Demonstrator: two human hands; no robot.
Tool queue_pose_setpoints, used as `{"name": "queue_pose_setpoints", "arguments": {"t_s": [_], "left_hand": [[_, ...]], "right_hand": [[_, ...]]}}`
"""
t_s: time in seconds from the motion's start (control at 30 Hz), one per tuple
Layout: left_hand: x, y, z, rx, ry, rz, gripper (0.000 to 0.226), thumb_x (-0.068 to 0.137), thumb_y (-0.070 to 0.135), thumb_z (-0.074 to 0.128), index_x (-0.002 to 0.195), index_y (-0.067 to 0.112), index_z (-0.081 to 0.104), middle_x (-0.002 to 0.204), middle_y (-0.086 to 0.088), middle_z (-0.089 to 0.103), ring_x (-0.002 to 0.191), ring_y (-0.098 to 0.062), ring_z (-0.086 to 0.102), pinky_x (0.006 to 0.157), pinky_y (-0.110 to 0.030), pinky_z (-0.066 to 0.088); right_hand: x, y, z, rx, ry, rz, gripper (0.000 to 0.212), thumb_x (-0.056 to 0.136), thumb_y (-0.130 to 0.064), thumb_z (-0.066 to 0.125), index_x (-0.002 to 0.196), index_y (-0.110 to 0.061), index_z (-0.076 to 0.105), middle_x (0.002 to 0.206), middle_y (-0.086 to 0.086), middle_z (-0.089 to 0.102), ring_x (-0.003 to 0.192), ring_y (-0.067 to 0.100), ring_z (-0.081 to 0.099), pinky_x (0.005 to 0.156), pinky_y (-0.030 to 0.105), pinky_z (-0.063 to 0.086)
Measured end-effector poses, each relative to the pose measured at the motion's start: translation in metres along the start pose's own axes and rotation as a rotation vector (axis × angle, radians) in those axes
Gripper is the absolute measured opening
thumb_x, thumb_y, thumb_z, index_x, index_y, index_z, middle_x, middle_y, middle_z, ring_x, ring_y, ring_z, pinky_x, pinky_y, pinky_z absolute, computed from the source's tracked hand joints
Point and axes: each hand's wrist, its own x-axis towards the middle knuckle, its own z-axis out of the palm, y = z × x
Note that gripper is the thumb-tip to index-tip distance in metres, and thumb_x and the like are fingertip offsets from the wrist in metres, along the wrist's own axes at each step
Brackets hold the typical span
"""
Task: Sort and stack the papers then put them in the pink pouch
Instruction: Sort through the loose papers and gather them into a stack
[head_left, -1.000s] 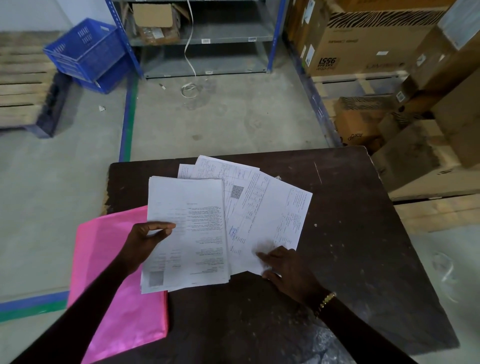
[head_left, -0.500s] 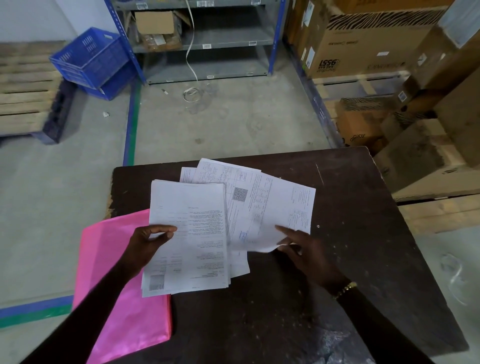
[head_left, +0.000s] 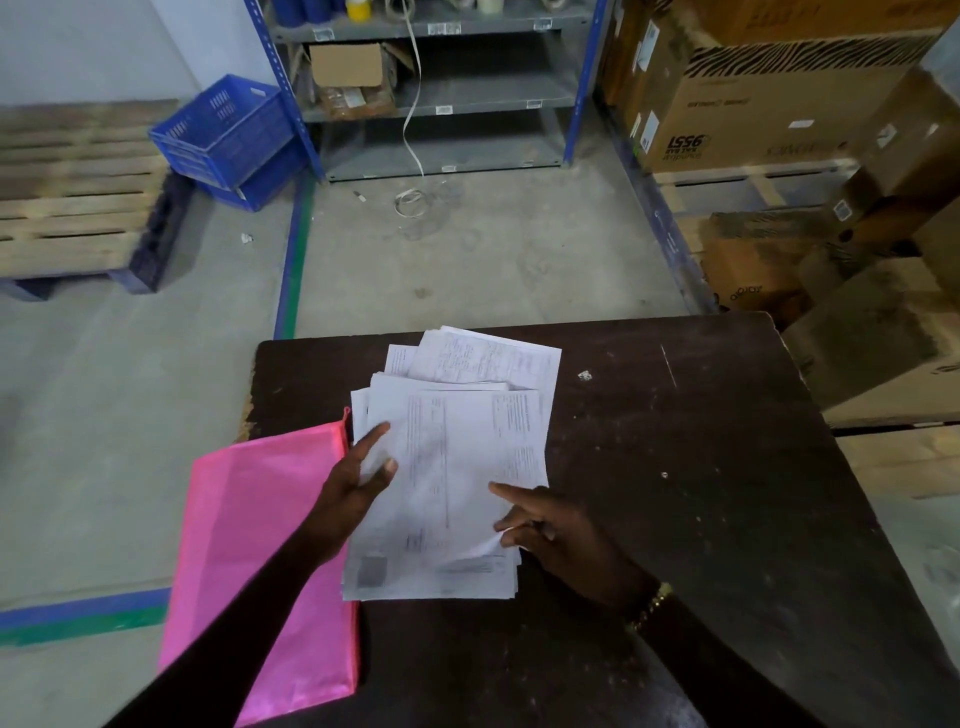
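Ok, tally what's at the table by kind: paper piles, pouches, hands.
Paper piles: 2 (near stack, far loose sheets)
Pink pouch: 1
Hands: 2 (left hand, right hand, both on the near stack)
Total: 5

Grey concrete floor (head_left: 493, 260) fills the middle; blue-framed shelving (head_left: 493, 88) stands top centre, blue crates (head_left: 228, 130) and a wooden pallet (head_left: 78, 208) upper left, cardboard boxes (head_left: 779, 104) right, dark bench (head_left: 701, 467) below.
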Motion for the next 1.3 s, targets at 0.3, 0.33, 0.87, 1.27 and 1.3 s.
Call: {"name": "queue_pose_setpoints", "arguments": {"t_s": [0.3, 0.33, 0.87, 1.27, 1.3], "left_hand": [[0.005, -0.014, 0.015, 0.107, 0.010, 0.030, 0.085, 0.089, 0.033, 0.077, 0.158, 0.034, 0.027, 0.164, 0.016, 0.028, 0.150, -0.003, 0.025, 0.119, -0.035, 0.025], [0.004, -0.013, 0.015, 0.116, 0.002, 0.048, 0.081, 0.091, 0.032, 0.074, 0.158, 0.033, 0.027, 0.163, 0.019, 0.028, 0.150, 0.001, 0.024, 0.118, -0.033, 0.023], [-0.026, 0.032, -0.001, -0.153, 0.011, 0.125, 0.024, 0.083, 0.005, 0.076, 0.094, 0.024, 0.084, 0.107, 0.002, 0.080, 0.107, -0.012, 0.073, 0.095, -0.022, 0.056], [0.007, 0.107, -0.003, -0.052, 0.263, 0.499, 0.025, 0.085, -0.006, 0.072, 0.093, 0.016, 0.081, 0.095, 0.015, 0.080, 0.092, -0.006, 0.076, 0.086, -0.015, 0.056], [0.012, 0.104, -0.003, -0.027, 0.288, 0.502, 0.028, 0.087, -0.008, 0.071, 0.091, 0.017, 0.081, 0.093, 0.017, 0.080, 0.091, -0.004, 0.076, 0.086, -0.014, 0.055]], "right_hand": [[0.013, 0.018, 0.024, 0.043, 0.121, 0.148, 0.042, 0.095, -0.062, 0.063, 0.136, -0.052, 0.058, 0.116, -0.016, 0.072, 0.108, 0.000, 0.068, 0.096, 0.039, 0.059], [0.015, 0.021, 0.022, 0.045, 0.241, 0.193, 0.040, 0.096, -0.062, 0.061, 0.134, -0.049, 0.059, 0.117, -0.016, 0.071, 0.110, -0.001, 0.067, 0.098, 0.039, 0.058], [0.059, -0.011, 0.002, 0.633, 0.168, 0.388, 0.066, 0.088, -0.014, 0.084, 0.141, -0.033, 0.050, 0.132, -0.008, 0.072, 0.125, 0.015, 0.068, 0.095, 0.032, 0.062], [0.090, -0.061, -0.049, -0.107, 0.451, -0.210, 0.093, 0.109, -0.014, 0.053, 0.158, -0.056, -0.015, 0.170, 0.006, 0.032, 0.150, 0.023, 0.045, 0.112, 0.051, 0.051], [0.093, -0.060, -0.049, -0.241, 0.431, -0.252, 0.095, 0.109, -0.014, 0.053, 0.157, -0.056, -0.017, 0.169, 0.009, 0.034, 0.145, 0.027, 0.051, 0.109, 0.048, 0.054]]}}
